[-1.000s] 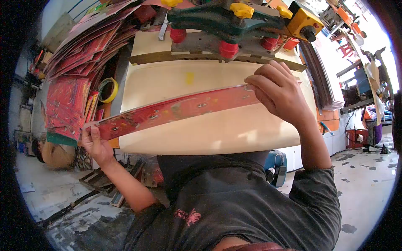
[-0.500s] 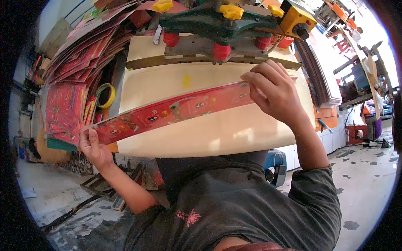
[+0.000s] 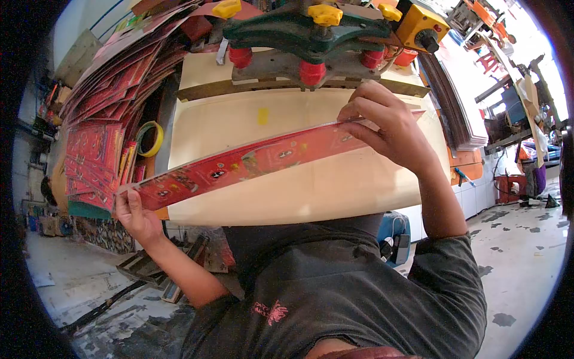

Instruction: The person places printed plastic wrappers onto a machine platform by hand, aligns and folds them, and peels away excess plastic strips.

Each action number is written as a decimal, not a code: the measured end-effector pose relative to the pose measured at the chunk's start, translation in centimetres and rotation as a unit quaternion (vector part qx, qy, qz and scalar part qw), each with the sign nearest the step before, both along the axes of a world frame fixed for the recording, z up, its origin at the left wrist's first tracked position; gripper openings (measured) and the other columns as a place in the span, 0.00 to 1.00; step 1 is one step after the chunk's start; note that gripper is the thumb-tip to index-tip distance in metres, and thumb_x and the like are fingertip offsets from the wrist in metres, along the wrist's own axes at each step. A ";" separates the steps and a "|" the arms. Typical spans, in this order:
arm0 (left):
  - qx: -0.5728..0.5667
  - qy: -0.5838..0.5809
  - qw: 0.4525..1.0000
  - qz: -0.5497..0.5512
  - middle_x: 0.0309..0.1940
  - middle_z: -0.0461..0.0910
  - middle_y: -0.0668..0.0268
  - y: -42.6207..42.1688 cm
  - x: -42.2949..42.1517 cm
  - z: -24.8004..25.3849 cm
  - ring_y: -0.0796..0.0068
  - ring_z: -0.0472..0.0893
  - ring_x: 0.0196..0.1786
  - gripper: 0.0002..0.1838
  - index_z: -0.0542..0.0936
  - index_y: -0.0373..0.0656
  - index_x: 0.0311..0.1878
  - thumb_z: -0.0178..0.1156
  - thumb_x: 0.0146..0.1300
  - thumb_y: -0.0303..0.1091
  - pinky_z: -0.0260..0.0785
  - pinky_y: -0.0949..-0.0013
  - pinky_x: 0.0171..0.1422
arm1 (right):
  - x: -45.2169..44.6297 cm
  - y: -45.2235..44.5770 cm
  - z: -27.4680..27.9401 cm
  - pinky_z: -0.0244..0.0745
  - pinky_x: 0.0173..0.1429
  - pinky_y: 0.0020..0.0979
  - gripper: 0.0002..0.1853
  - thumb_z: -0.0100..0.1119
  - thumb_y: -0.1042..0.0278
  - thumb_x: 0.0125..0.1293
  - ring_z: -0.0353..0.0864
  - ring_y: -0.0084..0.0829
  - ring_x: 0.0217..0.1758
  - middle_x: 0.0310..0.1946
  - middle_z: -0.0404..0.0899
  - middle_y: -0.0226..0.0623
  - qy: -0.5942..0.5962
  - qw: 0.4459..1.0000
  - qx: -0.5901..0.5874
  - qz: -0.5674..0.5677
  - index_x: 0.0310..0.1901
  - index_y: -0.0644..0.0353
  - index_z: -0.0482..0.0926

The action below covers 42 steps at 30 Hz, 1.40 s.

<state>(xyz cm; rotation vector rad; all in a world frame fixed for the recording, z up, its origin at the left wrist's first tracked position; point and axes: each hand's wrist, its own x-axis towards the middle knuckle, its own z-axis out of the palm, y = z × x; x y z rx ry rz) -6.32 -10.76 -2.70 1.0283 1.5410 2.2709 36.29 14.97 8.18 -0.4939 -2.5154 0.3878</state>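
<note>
A long red printed strip [image 3: 251, 160] with repeated pictures slants across a cream work surface [image 3: 281, 194], its right end higher in the view. My left hand [image 3: 139, 218] pinches its lower left end, thumb on top. Near the other end, my right hand [image 3: 385, 122] is closed on the strip's upper edge, thumb against the near face. That hand covers part of the strip, and a corner shows past it on the right. Whether the strip is one sheet or several layers, I cannot tell.
Behind the strip stands a dark green press head [image 3: 311, 36] with yellow knobs and a long metal bar [image 3: 239, 88]. A yellow tape roll [image 3: 149, 138] and stacked red printed sheets [image 3: 95, 149] lie left. White sheets [image 3: 457, 107] are piled right.
My right hand has shifted slightly left along the strip, its fingers lower on the edge. The strip's middle sits a little lower. My left hand keeps its hold on the left end.
</note>
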 end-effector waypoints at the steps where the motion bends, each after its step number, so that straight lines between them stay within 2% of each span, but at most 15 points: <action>1: -0.002 0.005 1.000 0.010 0.41 0.78 0.70 0.0 0.0 -0.1 0.80 0.75 0.45 0.09 0.79 0.39 0.48 0.65 0.75 0.34 0.69 0.72 0.56 | -0.1 0.0 -0.1 0.74 0.48 0.40 0.08 0.71 0.72 0.63 0.78 0.42 0.45 0.38 0.76 0.38 0.000 1.000 0.000 0.000 0.41 0.60 0.83; 5: 0.000 0.011 1.000 -0.011 0.41 0.78 0.70 -0.5 -0.6 -0.7 0.80 0.75 0.45 0.09 0.79 0.39 0.48 0.65 0.75 0.33 0.70 0.72 0.56 | -0.5 -0.1 -0.7 0.74 0.47 0.41 0.07 0.70 0.70 0.65 0.77 0.43 0.44 0.37 0.75 0.39 0.029 1.000 -0.001 -0.006 0.40 0.61 0.81; 7: 0.004 0.006 0.997 -0.082 0.48 0.84 0.67 -1.0 -1.3 -1.2 0.74 0.81 0.52 0.09 0.80 0.41 0.54 0.62 0.76 0.31 0.74 0.64 0.63 | -0.7 -0.3 -0.8 0.74 0.47 0.42 0.08 0.69 0.68 0.66 0.77 0.44 0.44 0.36 0.74 0.39 0.052 0.999 -0.002 -0.007 0.39 0.60 0.80; 10: -0.006 -0.014 0.999 -0.032 0.41 0.79 0.69 0.0 0.7 0.0 0.79 0.77 0.45 0.09 0.79 0.39 0.49 0.65 0.75 0.34 0.72 0.70 0.56 | -0.8 -0.5 -0.8 0.75 0.47 0.41 0.08 0.69 0.68 0.67 0.77 0.44 0.43 0.37 0.75 0.40 0.059 0.998 0.004 -0.003 0.39 0.61 0.79; 12: -0.008 -0.014 0.999 -0.029 0.41 0.80 0.69 0.0 0.6 -0.1 0.78 0.78 0.46 0.09 0.79 0.39 0.49 0.65 0.75 0.34 0.72 0.69 0.57 | -0.8 -0.6 -0.7 0.75 0.47 0.41 0.07 0.67 0.69 0.69 0.78 0.45 0.43 0.37 0.75 0.40 0.101 0.990 -0.096 -0.026 0.39 0.61 0.79; 13: -0.010 -0.014 1.000 -0.025 0.42 0.80 0.69 0.1 0.5 -0.2 0.78 0.78 0.46 0.09 0.79 0.39 0.49 0.65 0.75 0.33 0.73 0.69 0.58 | -0.6 -0.4 -0.7 0.75 0.47 0.41 0.07 0.67 0.69 0.69 0.78 0.45 0.43 0.37 0.75 0.40 0.100 0.990 -0.094 -0.028 0.39 0.61 0.79; 19: -0.008 -0.029 0.999 -0.036 0.43 0.80 0.69 -0.2 0.2 -0.4 0.79 0.79 0.47 0.08 0.79 0.39 0.50 0.64 0.76 0.33 0.73 0.70 0.59 | 0.5 -0.9 0.3 0.74 0.47 0.41 0.10 0.69 0.67 0.67 0.77 0.45 0.44 0.37 0.74 0.39 0.064 0.997 -0.003 -0.053 0.40 0.59 0.77; 21: -0.011 -0.032 0.999 -0.022 0.43 0.80 0.69 -0.1 0.6 -0.2 0.79 0.78 0.47 0.08 0.79 0.39 0.49 0.64 0.76 0.33 0.72 0.70 0.59 | 0.7 -1.5 0.0 0.73 0.47 0.41 0.13 0.72 0.63 0.62 0.77 0.41 0.44 0.38 0.73 0.38 -0.003 0.991 0.122 -0.048 0.39 0.58 0.77; 25: -0.011 -0.030 0.999 -0.036 0.43 0.80 0.69 0.0 0.4 -0.1 0.81 0.78 0.47 0.07 0.80 0.38 0.50 0.62 0.76 0.31 0.71 0.73 0.58 | 0.1 -2.7 -2.4 0.73 0.47 0.40 0.12 0.72 0.67 0.58 0.78 0.38 0.44 0.38 0.73 0.35 -0.029 0.977 0.184 -0.107 0.41 0.57 0.80; 26: -0.011 -0.029 0.999 -0.037 0.43 0.80 0.69 -0.1 0.1 -0.3 0.81 0.78 0.47 0.07 0.80 0.38 0.50 0.62 0.76 0.31 0.71 0.73 0.58 | 0.1 -2.7 -3.3 0.74 0.47 0.39 0.12 0.71 0.70 0.56 0.79 0.38 0.44 0.37 0.74 0.35 -0.015 0.978 0.167 -0.124 0.42 0.56 0.80; 28: -0.019 -0.012 0.999 -0.045 0.48 0.83 0.68 -0.6 -0.9 -1.2 0.74 0.81 0.52 0.08 0.80 0.43 0.53 0.63 0.76 0.34 0.74 0.63 0.63 | -0.2 -2.7 -4.3 0.74 0.47 0.39 0.13 0.72 0.71 0.55 0.79 0.38 0.44 0.37 0.74 0.35 0.009 0.977 0.172 -0.130 0.42 0.57 0.80; 33: -0.014 0.004 1.000 -0.026 0.50 0.84 0.67 -1.0 -2.0 -1.6 0.73 0.82 0.53 0.10 0.81 0.42 0.55 0.64 0.76 0.33 0.74 0.62 0.63 | 0.0 -2.7 -4.8 0.75 0.47 0.40 0.14 0.72 0.73 0.54 0.80 0.40 0.44 0.38 0.75 0.36 0.050 0.977 0.143 -0.148 0.42 0.58 0.81; 35: -0.011 0.009 1.000 -0.021 0.50 0.84 0.66 -0.8 -1.4 -1.0 0.72 0.82 0.53 0.10 0.81 0.41 0.56 0.64 0.76 0.32 0.74 0.62 0.64 | 0.2 -2.9 -4.1 0.76 0.45 0.39 0.10 0.69 0.80 0.56 0.80 0.42 0.40 0.36 0.79 0.38 0.102 0.979 0.091 -0.150 0.38 0.62 0.79; 37: -0.011 -0.040 0.999 0.014 0.44 0.82 0.68 -0.2 0.3 0.3 0.80 0.79 0.47 0.06 0.81 0.39 0.50 0.64 0.75 0.30 0.71 0.72 0.60 | 0.4 -3.1 -4.0 0.75 0.44 0.38 0.11 0.70 0.79 0.56 0.81 0.41 0.38 0.35 0.79 0.38 0.106 0.976 0.085 -0.167 0.39 0.62 0.78; 42: -0.006 -0.039 0.999 -0.012 0.44 0.83 0.67 -0.2 0.2 0.0 0.79 0.80 0.47 0.06 0.80 0.39 0.50 0.63 0.76 0.29 0.73 0.70 0.59 | 0.1 -3.9 -4.3 0.75 0.44 0.41 0.13 0.71 0.71 0.59 0.82 0.40 0.38 0.36 0.79 0.36 0.107 0.975 0.017 -0.192 0.43 0.57 0.79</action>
